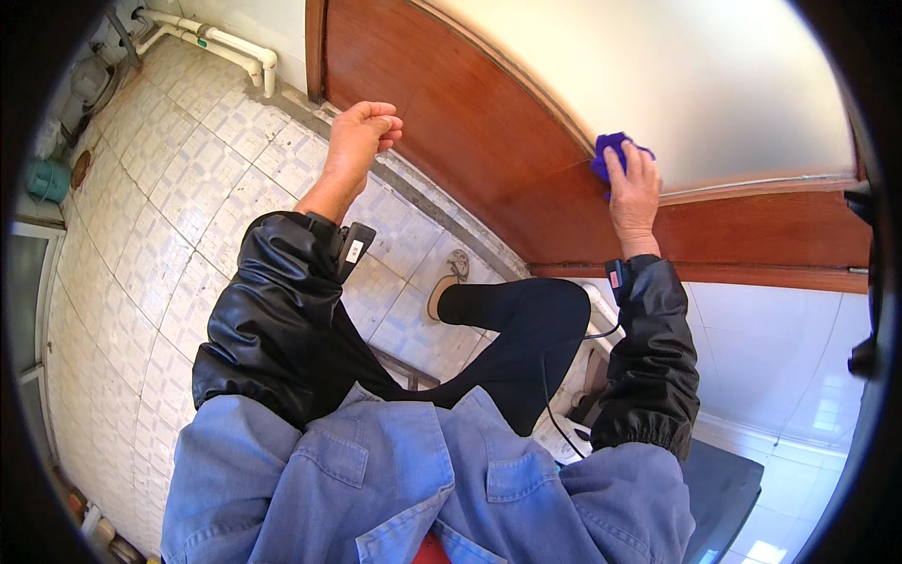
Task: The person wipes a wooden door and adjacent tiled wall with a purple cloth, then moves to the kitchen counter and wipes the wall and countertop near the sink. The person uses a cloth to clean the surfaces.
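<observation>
My right hand (636,194) presses a bunched purple cloth (607,156) against the wooden door (479,141), where the brown frame meets a frosted glass pane (733,92). The fingers are spread over the cloth and hide part of it. My left hand (363,134) is held up in front of the lower door panel, with its fingers curled in and the thumb against them. Nothing shows in it. Black sleeve covers and wrist-worn devices are on both forearms.
White pipes (232,53) run along the wall at the far left. Close to my right knee are more white pipes (602,310) and a white container (560,437). A dark box-like surface (722,486) stands at the lower right, and a teal bucket (48,180) at the left edge.
</observation>
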Available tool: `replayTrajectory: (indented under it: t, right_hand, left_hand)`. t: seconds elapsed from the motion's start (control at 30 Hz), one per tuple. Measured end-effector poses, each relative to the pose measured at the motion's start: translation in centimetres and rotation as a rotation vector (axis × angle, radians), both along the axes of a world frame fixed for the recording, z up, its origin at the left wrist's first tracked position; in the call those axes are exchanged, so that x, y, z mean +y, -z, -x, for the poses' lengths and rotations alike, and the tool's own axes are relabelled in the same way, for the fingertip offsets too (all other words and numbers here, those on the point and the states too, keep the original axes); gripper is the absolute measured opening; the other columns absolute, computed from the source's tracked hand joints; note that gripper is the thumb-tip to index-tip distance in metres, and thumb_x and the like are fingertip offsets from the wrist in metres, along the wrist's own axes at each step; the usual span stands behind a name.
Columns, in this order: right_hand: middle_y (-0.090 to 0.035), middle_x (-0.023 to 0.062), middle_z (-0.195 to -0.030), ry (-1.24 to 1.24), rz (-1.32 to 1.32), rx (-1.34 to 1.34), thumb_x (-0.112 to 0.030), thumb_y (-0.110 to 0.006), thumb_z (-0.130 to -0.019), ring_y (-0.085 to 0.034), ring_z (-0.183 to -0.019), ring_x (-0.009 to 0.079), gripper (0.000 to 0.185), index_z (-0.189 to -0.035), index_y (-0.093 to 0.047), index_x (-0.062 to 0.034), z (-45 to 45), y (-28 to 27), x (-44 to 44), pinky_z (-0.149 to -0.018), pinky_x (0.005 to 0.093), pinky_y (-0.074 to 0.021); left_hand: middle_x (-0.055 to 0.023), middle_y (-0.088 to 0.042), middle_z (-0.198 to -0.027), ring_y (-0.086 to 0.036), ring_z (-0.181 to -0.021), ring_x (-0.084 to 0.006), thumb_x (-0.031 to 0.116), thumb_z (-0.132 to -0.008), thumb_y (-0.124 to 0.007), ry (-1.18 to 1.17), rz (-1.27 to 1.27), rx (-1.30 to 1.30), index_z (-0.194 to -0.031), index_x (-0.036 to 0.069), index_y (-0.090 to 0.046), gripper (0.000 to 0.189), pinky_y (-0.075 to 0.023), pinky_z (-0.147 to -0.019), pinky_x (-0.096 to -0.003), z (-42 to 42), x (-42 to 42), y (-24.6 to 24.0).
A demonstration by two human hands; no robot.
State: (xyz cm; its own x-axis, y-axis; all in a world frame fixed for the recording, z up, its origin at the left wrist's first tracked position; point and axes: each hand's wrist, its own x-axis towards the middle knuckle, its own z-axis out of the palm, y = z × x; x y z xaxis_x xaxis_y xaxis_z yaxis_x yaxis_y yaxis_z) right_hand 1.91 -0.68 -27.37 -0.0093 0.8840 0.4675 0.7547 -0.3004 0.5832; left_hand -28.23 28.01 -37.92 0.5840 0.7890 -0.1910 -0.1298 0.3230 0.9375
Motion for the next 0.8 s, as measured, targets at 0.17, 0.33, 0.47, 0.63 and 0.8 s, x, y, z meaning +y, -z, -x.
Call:
replayTrajectory:
  t: [0.17,0.33,0.47,0.63,0.8]
  right_hand:
    - [-0.06,0.0118,-0.133,-0.054,0.022,0.15,0.0,-0.064,-0.084,-0.056,-0.122,0.0349,0.048,-0.13,-0.066,-0.0121,-1.3,3.4,-1.2,-0.101,0.0433,-0.0494]
    - [-0.06,0.0145,-0.134,-0.013,0.045,0.356,0.01,-0.062,-0.076,-0.055,-0.123,0.039,0.061,-0.133,-0.065,-0.0134,-2.4,3.7,-3.1,-0.106,0.0449,-0.0471]
    - [-0.061,0.0138,-0.134,0.038,-0.012,0.4,0.012,-0.062,-0.074,-0.055,-0.122,0.0389,0.064,-0.132,-0.065,-0.0136,-2.4,4.0,-5.3,-0.106,0.0446,-0.047]
    - [-0.064,0.0128,-0.127,0.114,0.137,0.52,0.008,-0.06,-0.077,-0.058,-0.118,0.0379,0.047,-0.119,-0.07,-0.0105,-0.2,4.0,-9.4,-0.103,0.044,-0.0498]
    - [-0.064,0.0126,-0.128,0.08,-0.009,0.307,0.002,-0.064,-0.08,-0.058,-0.119,0.036,0.037,-0.114,-0.073,-0.0097,2.1,3.1,-11.5,-0.1,0.0435,-0.0508]
  left_hand:
    - [-0.007,-0.073,-0.102,-0.069,-0.089,-0.0133,0.008,-0.1,-0.06,0.011,-0.006,0.033,-0.12,0.001,-0.066,0.022,-0.0549,-0.078,-0.0252,-0.3,0.3,0.5]
    - [-0.0074,-0.073,-0.104,-0.07,-0.091,-0.014,0.008,-0.1,-0.059,0.025,-0.008,0.047,-0.123,0.0,-0.065,0.025,-0.056,-0.08,-0.0257,-0.3,0.6,0.9]
    - [-0.0078,-0.073,-0.105,-0.07,-0.091,-0.0144,0.008,-0.101,-0.058,-0.01,-0.002,0.06,-0.124,-0.001,-0.065,0.026,-0.0563,-0.081,-0.0256,0.2,0.8,0.6]
    - [-0.0102,-0.073,-0.103,-0.07,-0.088,-0.0152,0.005,-0.098,-0.059,-0.033,0.024,0.025,-0.12,-0.002,-0.065,0.024,-0.0555,-0.077,-0.0257,0.2,0.9,0.5]
    - [-0.0097,-0.073,-0.103,-0.07,-0.088,-0.0148,0.006,-0.099,-0.058,0.012,0.012,0.047,-0.121,-0.002,-0.065,0.024,-0.0554,-0.077,-0.0256,-0.3,0.8,0.7]
